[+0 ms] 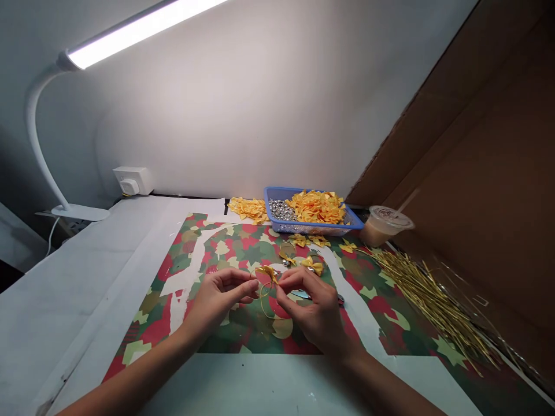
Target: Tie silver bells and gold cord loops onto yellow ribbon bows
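Between my two hands is a small yellow ribbon bow (pixel 267 271) with a silver bell by it. My right hand (pixel 313 300) pinches the bow's right side between thumb and fingertips. The fingers of my left hand (pixel 226 293) are closed at its left end; whether they grip ribbon or cord is too small to tell. A thin gold cord (pixel 262 300) hangs from the bow in a loose loop. Just beyond my right hand lie a finished-looking bow with a bell (pixel 313 266) and another bow (pixel 287 259). Scissors or a similar tool (pixel 301 294) lie partly hidden beneath my right hand.
A blue basket (pixel 312 230) holds silver bells (pixel 281 210) and yellow bows (pixel 318 207). More bows (pixel 248 209) are heaped beside it. At right are a lidded drink cup (pixel 384 225), gold cords (pixel 427 300) and a cardboard panel (pixel 485 144). A lamp (pixel 80 212) stands left.
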`<action>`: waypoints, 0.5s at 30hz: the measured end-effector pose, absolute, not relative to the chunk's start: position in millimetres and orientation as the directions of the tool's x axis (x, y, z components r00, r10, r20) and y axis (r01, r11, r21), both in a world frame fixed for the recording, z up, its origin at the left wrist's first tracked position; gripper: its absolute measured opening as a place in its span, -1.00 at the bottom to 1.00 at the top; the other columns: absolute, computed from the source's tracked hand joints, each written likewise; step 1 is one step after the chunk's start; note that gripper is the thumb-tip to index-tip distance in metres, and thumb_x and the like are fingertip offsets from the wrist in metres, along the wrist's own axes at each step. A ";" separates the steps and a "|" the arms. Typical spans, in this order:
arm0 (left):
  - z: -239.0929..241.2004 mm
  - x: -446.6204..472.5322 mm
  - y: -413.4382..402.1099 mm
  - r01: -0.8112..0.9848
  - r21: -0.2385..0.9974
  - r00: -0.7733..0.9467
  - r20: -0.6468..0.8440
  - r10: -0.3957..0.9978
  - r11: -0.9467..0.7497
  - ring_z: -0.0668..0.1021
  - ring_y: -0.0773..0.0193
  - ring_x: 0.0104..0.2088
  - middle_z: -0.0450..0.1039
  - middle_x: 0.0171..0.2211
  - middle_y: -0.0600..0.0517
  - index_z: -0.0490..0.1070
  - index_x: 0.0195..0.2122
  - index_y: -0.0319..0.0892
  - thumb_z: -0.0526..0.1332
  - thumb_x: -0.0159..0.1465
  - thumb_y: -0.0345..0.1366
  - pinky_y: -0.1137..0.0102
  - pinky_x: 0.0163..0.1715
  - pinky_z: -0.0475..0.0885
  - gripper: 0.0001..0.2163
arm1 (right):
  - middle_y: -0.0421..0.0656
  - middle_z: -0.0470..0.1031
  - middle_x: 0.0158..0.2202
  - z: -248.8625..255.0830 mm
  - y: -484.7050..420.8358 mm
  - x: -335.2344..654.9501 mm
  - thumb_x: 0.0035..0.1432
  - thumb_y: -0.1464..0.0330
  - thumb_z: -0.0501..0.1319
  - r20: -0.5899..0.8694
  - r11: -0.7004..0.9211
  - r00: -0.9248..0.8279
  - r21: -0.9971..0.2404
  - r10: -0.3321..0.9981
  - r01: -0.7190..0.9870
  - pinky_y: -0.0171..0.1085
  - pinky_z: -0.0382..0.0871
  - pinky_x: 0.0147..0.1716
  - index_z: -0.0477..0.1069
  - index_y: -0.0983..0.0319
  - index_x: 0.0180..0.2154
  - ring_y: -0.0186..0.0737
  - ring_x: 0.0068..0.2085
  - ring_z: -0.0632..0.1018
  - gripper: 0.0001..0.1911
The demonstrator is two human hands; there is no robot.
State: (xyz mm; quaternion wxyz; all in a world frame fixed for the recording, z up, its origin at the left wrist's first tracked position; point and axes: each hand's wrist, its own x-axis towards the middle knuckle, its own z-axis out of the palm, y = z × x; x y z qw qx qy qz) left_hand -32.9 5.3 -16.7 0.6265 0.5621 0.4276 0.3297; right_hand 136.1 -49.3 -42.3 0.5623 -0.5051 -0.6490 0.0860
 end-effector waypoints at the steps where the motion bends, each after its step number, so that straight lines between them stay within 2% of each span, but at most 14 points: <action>1: -16.2 -32.6 5.2 0.060 0.987 0.400 -0.162 0.902 0.151 0.60 0.27 -0.41 0.56 -0.46 0.02 0.49 -0.43 -0.21 0.40 0.02 -0.18 0.44 -0.41 0.50 -0.78 | -0.22 0.43 -0.52 -42.5 -49.3 135.9 0.07 0.51 0.18 0.669 0.490 0.128 -0.648 0.732 0.583 -0.26 0.43 -0.39 0.29 0.16 -0.49 -0.25 -0.41 0.52 -0.83; 5: -16.1 -31.5 4.1 0.072 0.993 0.360 -0.115 0.926 0.095 0.59 0.29 -0.47 0.49 -0.52 0.08 0.38 -0.49 -0.21 0.38 0.02 -0.19 0.45 -0.46 0.49 -0.77 | -0.21 0.43 -0.53 -43.2 -49.9 135.7 0.09 0.51 0.16 0.720 0.519 0.085 -0.572 0.689 0.635 -0.26 0.44 -0.42 0.28 0.15 -0.48 -0.23 -0.40 0.53 -0.82; 10: -18.7 -30.0 0.5 0.140 0.989 0.325 0.000 0.946 -0.048 0.55 0.28 -0.53 0.37 -0.58 0.15 0.26 -0.44 -0.16 0.27 0.09 -0.25 0.43 -0.53 0.44 -0.82 | -0.18 0.46 -0.49 -43.8 -51.3 135.2 0.08 0.55 0.15 0.755 0.554 0.019 -0.499 0.656 0.666 -0.29 0.44 -0.47 0.28 0.15 -0.46 -0.25 -0.42 0.54 -0.82; 15: -21.6 -30.3 -3.8 0.280 0.908 0.281 0.233 0.931 -0.312 0.33 0.40 -0.62 0.19 -0.62 0.20 0.23 -0.45 -0.14 0.19 0.10 -0.33 0.48 -0.60 0.28 -0.89 | -0.18 0.47 -0.49 -44.9 -50.6 134.3 0.08 0.56 0.14 0.778 0.577 -0.041 -0.429 0.628 0.695 -0.27 0.45 -0.46 0.31 0.15 -0.46 -0.23 -0.43 0.54 -0.81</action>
